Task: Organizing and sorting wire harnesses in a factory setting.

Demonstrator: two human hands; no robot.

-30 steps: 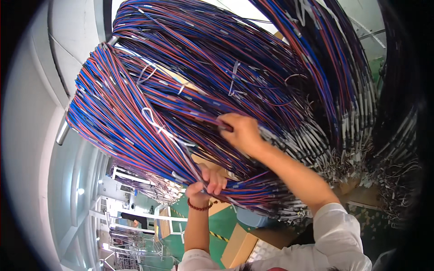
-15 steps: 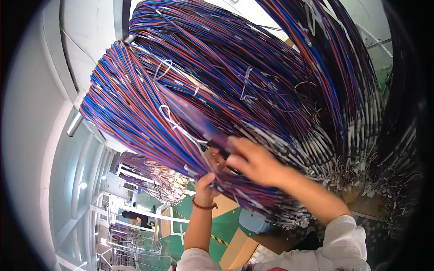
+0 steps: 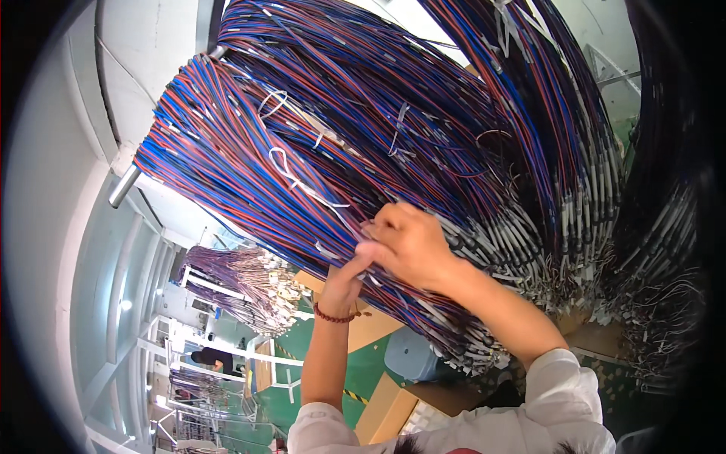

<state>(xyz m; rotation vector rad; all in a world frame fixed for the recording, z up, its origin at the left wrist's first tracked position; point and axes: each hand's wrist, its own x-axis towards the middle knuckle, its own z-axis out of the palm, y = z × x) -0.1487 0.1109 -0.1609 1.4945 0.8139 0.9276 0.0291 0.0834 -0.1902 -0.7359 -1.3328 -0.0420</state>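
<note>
A thick bundle of blue, red and dark wires [image 3: 234, 159] hangs slantwise over a metal rod [image 3: 125, 187]. My left hand [image 3: 345, 283] is closed around the bundle's lower edge, its fingers partly hidden behind the wires. On top of the same bundle, my right hand [image 3: 411, 240] has curled fingers gripping some wires, right against the left thumb. A white looped tie [image 3: 293, 180] lies along the bundle just above both hands. Below my hands the wires run to pale ends [image 3: 484, 356] with small white tags.
More wire bundles [image 3: 340, 83] hang behind and to the right [image 3: 544, 151], ending in white sleeves and loose tips. Below are a blue-grey stool [image 3: 411, 354] and a cardboard box [image 3: 384, 408]. Another person [image 3: 214, 359] is far off at the lower left, near white frames.
My right hand has come down onto the wires, closing beside the left thumb. A strand that was blurred in motion now lies along the bundle. The view has shifted slightly.
</note>
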